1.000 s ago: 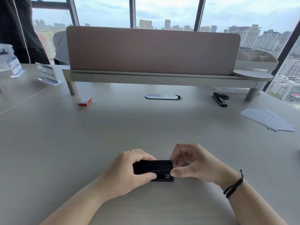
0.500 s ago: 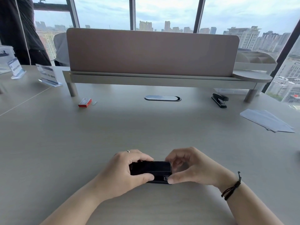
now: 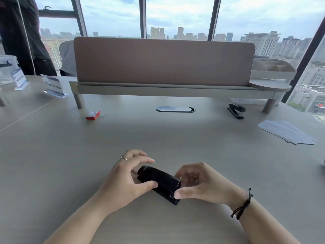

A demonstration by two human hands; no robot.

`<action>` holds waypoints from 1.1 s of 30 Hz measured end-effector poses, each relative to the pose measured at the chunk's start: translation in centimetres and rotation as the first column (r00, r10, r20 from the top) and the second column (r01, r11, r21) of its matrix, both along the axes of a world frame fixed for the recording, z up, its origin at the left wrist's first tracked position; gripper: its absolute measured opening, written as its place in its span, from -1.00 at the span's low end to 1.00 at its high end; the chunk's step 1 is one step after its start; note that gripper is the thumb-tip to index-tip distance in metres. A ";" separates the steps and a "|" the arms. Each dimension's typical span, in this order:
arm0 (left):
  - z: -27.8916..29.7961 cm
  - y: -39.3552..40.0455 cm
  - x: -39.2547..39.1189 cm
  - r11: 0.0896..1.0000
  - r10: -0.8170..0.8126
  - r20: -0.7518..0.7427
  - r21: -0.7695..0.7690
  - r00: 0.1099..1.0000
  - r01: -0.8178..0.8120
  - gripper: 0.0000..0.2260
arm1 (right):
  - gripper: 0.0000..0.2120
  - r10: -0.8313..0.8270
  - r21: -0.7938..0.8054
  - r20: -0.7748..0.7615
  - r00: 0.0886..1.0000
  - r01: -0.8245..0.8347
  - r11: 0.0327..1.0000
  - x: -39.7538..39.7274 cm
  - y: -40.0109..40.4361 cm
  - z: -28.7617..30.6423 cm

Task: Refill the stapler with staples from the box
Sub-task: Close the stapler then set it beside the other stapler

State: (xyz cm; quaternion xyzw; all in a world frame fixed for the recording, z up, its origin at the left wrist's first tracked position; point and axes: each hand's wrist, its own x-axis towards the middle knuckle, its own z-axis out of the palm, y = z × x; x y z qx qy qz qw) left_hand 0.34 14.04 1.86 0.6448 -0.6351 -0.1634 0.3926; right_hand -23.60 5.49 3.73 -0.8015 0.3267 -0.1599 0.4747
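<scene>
A small black stapler (image 3: 159, 180) lies closed on the grey desk (image 3: 175, 143) just in front of me, turned diagonally with its far end up-left. My left hand (image 3: 123, 180) holds it with the thumb on its near side and the fingers spread over its far end. My right hand (image 3: 198, 185) pinches the stapler's near right end between thumb and curled fingers. The red staple box (image 3: 93, 115) sits far off at the back left, with a short strip of staples (image 3: 102, 115) lying beside it.
A second black stapler (image 3: 236, 110) rests at the back right under the raised shelf with its divider panel (image 3: 163, 62). Sheets of paper (image 3: 286, 132) lie at the right. Acrylic sign holders (image 3: 53, 87) stand back left. A person in dark clothes (image 3: 22, 36) stands behind the desk.
The stapler has swung from lying straight across to a diagonal, its right end now nearer me. My left fingers have lifted and spread; the view has tilted slightly.
</scene>
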 end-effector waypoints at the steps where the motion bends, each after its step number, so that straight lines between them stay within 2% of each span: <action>1: -0.1 -0.1 0.0 1.000 0.012 -0.010 -0.012 1.000 -0.012 -0.57 | -0.68 -0.012 -0.004 0.004 1.000 0.012 1.000 0.0 0.0 -0.2; 7: -0.6 -0.2 -0.3 0.995 0.093 -0.178 0.037 0.980 -0.087 -0.67 | -0.84 -0.002 -0.034 0.023 1.000 0.003 0.999 -0.1 0.0 0.0; 10: -0.6 -0.3 -0.8 0.987 0.155 -0.232 0.067 0.960 -0.144 -0.75 | -0.73 -0.007 -0.057 -0.026 1.000 0.005 0.998 -0.1 0.2 0.2; 12: -0.7 -0.2 -1.3 0.988 0.150 -0.241 0.064 0.959 -0.138 -0.81 | -0.62 -0.004 -0.150 -0.113 0.994 -0.013 0.989 0.2 0.3 0.1; 14: -0.4 0.2 -2.0 0.994 0.097 -0.193 0.073 0.976 -0.084 -0.84 | -0.48 0.023 -0.280 -0.242 0.970 -0.093 0.956 0.4 0.3 -0.1; 16: -0.1 0.8 -2.8 0.995 0.016 -0.099 0.104 0.995 -0.006 -0.74 | -0.40 0.024 -0.364 -0.315 0.949 -0.145 0.920 0.4 0.0 -0.5; 19: 0.1 1.1 -3.2 0.983 -0.116 0.081 0.155 0.990 0.103 -0.46 | -0.41 -0.010 -0.414 -0.273 0.962 -0.108 0.904 -0.4 -0.6 -1.4; 21: 0.2 0.8 -3.5 0.973 -0.176 0.147 0.175 0.973 0.150 -0.44 | -0.44 -0.046 -0.464 -0.246 0.968 -0.076 0.883 -1.0 -0.9 -2.2; 25: 0.0 -0.8 -3.9 0.970 -0.182 0.124 0.188 0.975 0.157 -0.55 | -0.46 -0.083 -0.526 -0.231 0.969 -0.053 0.849 -1.4 -1.2 -3.2; 33: -0.3 -6.2 -6.0 0.968 -0.188 0.088 0.186 0.978 0.169 -0.60 | -0.50 -0.152 -0.553 -0.263 0.953 -0.020 0.833 -3.5 -3.8 -2.9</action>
